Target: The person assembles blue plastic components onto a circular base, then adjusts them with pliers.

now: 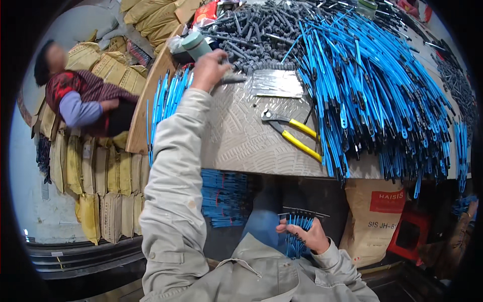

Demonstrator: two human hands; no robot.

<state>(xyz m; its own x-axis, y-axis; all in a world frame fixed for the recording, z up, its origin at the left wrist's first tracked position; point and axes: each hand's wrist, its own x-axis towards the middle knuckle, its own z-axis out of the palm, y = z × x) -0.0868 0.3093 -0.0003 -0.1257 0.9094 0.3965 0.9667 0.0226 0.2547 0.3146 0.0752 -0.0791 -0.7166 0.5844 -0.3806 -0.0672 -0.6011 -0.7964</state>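
Observation:
Over the table's left part, my left hand [208,70] is stretched out, fingers bent and apart, with nothing visible between them. Just behind it stands a pale green lidded cup [196,46]. A dark grey plastic piece [233,79] lies by its thumb side, at the edge of a heap of grey plastic parts [256,27]. Low in front of my body, my right hand [313,236] is closed around a bundle of thin blue rods [296,241] with black ends. A thin dark strip [304,212] crosses the top of that bundle.
Yellow-handled pincers [294,132] lie on the table [236,146] before a clear plastic tray [276,83]. Blue rods [367,85] are piled at the right, more [171,93] at the left edge. A carton [375,221] stands below. Another person [83,95] is at the left near stacked sacks [100,186].

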